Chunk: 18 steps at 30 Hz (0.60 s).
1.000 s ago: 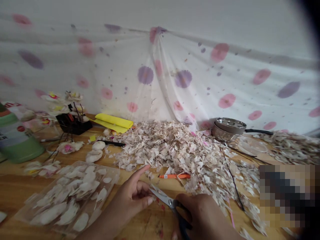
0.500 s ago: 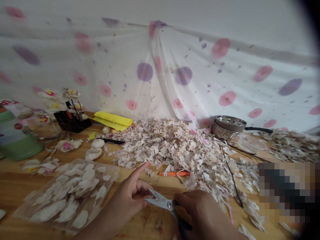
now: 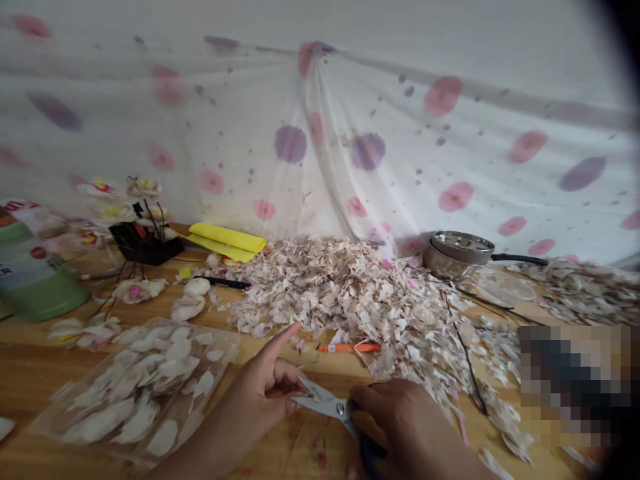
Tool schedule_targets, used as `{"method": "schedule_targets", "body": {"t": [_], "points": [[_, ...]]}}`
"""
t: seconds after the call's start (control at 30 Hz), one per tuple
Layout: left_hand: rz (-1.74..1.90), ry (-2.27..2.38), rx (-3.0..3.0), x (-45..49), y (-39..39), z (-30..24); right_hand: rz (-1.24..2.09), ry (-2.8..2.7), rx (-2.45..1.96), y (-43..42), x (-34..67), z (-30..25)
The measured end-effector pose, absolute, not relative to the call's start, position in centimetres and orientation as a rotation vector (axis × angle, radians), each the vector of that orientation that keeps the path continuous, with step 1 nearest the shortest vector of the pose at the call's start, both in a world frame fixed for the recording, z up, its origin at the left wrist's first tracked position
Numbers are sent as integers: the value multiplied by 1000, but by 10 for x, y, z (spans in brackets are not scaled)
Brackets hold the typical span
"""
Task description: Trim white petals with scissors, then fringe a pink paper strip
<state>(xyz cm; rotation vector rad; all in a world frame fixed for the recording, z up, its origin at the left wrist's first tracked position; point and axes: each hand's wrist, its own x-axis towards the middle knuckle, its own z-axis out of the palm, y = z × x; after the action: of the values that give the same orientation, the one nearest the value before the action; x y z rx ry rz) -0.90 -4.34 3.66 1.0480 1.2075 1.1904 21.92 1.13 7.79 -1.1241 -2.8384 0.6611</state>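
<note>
Toward the tabletop's (image 3: 295, 457) near edge: scissors (image 3: 341, 409), blades parted, handles wrapped by your right hand (image 3: 403, 417); your left hand (image 3: 265, 387) at their tips, any pinch indiscernible. Cutting step, apparently; next wants steady closing.

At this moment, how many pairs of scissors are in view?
1: the scissors in the right hand, blades parted, tips at the left hand. Any others could be hidden under the scrap pile.
</note>
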Motion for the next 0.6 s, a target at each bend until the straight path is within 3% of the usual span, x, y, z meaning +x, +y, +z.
{"method": "schedule_targets", "body": {"t": [0.6], "points": [[1184, 1194, 979, -3, -45, 52, 660, -2799, -1113, 10, 222, 75]]}}
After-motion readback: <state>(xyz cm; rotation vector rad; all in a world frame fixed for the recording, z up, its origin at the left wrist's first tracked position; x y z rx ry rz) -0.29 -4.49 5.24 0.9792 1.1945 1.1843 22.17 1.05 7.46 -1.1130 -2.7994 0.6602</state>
